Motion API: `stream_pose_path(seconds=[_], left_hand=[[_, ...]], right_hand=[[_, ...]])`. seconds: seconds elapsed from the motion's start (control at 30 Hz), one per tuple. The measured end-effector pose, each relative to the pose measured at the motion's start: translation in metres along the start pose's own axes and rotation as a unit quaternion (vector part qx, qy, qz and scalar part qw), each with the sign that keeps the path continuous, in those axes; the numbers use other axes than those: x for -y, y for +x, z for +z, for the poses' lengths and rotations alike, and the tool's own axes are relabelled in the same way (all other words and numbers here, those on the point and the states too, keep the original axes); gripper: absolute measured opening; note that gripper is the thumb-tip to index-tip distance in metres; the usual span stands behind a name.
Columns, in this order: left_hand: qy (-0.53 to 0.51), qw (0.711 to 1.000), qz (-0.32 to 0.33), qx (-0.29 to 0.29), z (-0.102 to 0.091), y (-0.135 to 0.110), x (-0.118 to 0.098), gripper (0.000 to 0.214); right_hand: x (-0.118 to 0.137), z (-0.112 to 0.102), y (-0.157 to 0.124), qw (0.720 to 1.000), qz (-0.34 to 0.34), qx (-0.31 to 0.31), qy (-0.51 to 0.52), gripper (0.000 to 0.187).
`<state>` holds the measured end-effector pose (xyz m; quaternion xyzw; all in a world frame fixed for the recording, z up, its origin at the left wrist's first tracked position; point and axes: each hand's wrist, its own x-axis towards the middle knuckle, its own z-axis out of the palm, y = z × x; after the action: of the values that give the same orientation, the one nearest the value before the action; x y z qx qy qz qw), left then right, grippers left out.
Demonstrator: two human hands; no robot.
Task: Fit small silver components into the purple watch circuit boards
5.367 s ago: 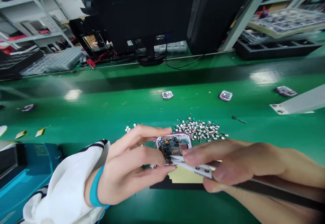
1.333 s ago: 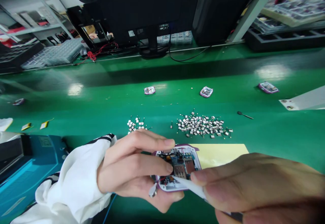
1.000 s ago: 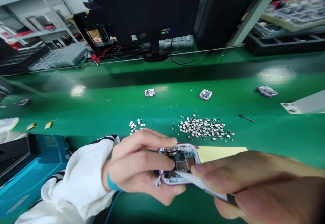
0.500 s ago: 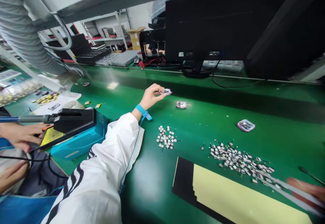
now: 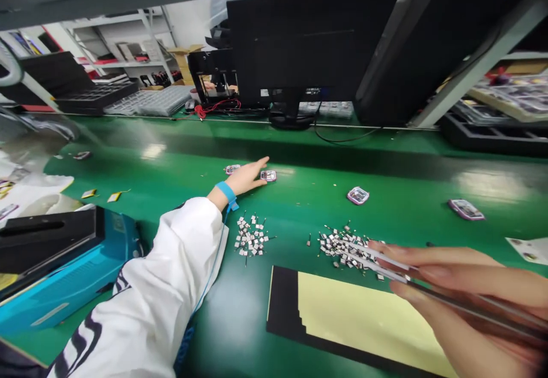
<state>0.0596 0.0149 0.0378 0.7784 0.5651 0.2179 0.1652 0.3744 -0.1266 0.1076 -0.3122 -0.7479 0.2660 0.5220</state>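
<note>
We had our left hand [image 5: 246, 179] spread low over the far middle of the glossy green worktop [image 5: 240, 309], its thumb just beside a small rounded-square casing with a purple rim and white inner frame [image 5: 269, 176]; whether the two touched, we could not tell. A second purple-and-white casing [image 5: 232, 169] lay just left of that hand, partly hidden by it. Our right hand [image 5: 462, 286] was pinching slim silver metal tweezers [image 5: 387, 272], their tips apart over the right-hand heap of tiny silver square parts with dark leads [image 5: 331, 245]. We judged that closing the tips carelessly could bend a lead or flick a part away, since the parts overlapped. A sideways sweep of the left fingers might have knocked either casing, and the thin blue cord [image 5: 185, 344] from the blue wristband [image 5: 226, 193] could catch the smaller left-hand heap [image 5: 250, 238] if the arm swung right.
</note>
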Motion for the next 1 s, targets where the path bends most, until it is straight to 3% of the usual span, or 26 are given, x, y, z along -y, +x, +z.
stream_pose_path(seconds=[0.13,0.27,0.33,0.43,0.53,0.6,0.8,1.0], left_hand=[[0.000,1.000,-0.014,0.005,0.017,0.014,0.004,0.035],[-0.020,0.999,-0.016,-0.021,0.010,0.009,-0.008,0.040],[-0.045,0.998,0.007,-0.031,0.002,-0.006,-0.037,0.053],[-0.098,0.993,0.066,-0.025,-0.012,-0.044,-0.099,0.068],[-0.127,0.983,0.133,-0.015,-0.024,-0.082,-0.155,0.066],[-0.130,0.978,0.162,-0.024,-0.029,-0.099,-0.175,0.062],[-0.126,0.975,0.182,-0.029,-0.031,-0.113,-0.180,0.055],[-0.072,0.971,0.220,-0.054,-0.034,-0.110,-0.184,0.041]], right_hand=[[0.008,0.007,0.007,0.999,-0.031,0.017,0.008,0.028],[0.011,0.008,0.006,0.999,0.015,-0.007,0.027,0.025],[0.014,0.007,0.007,0.999,0.020,-0.004,0.041,0.026],[0.018,0.005,0.010,0.998,0.023,0.017,0.050,0.027],[0.022,0.003,0.011,0.997,0.023,0.052,0.046,0.028],[0.025,0.002,0.011,0.997,0.011,0.073,0.040,0.026],[0.033,-0.001,0.012,0.996,0.016,0.078,0.039,0.018],[0.024,-0.009,0.002,0.988,0.002,0.142,0.063,0.024]])
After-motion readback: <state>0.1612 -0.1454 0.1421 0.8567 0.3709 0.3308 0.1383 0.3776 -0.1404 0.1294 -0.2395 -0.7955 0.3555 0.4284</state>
